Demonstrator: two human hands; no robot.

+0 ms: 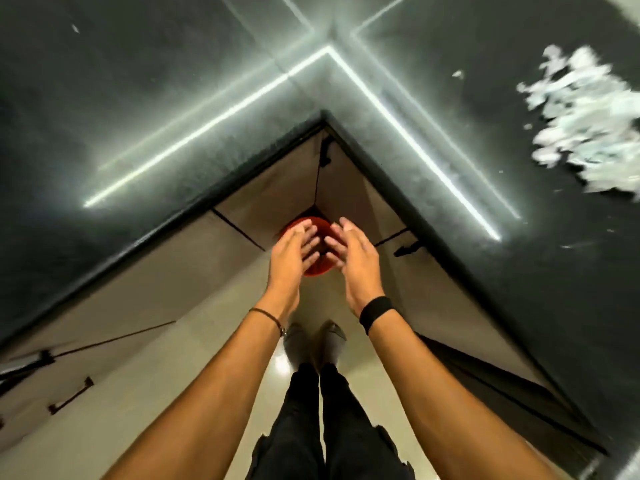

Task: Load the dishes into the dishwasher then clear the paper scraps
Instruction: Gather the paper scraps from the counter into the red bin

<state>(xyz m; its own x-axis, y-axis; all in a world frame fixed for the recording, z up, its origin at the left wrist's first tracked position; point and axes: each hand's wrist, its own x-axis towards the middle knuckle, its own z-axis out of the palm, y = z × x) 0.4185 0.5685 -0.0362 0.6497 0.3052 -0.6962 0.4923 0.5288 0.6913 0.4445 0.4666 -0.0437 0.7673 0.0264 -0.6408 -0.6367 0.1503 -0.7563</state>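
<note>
Where the dark surface (173,98) turns its inner corner: both bare arms stretch forward and down, side by side, over the floor (166,393) below the cabinet fronts (277,188).
Left hand (291,251): palm turned inward toward the other hand, fingers (308,233) nearly straight and slightly spread, holding nothing that shows.
Right hand (355,252): palm turned inward too, fingers (335,244) loosely curved and a little apart, gripping nothing.
Gap: the two sets of fingertips sit close but apart.
Wrists: a thin dark bracelet (268,318) on the left, a broad black wristband (375,312) on the right.
Red bin (318,269): round, tucked into the corner of the floor, mostly covered by the hands; whether either hand touches it I cannot tell.
Paper scraps (585,123): a loose white heap of torn pieces on the surface at the far right, blurred, well apart from both hands; a few stray flecks lie beside it.
Surface: black, glossy, crossed by bright reflected light lines.
Below: black trousers (311,427) and shoes (315,341) standing on the pale floor.
Cabinet handle (71,396): dark bar, lower left.
</note>
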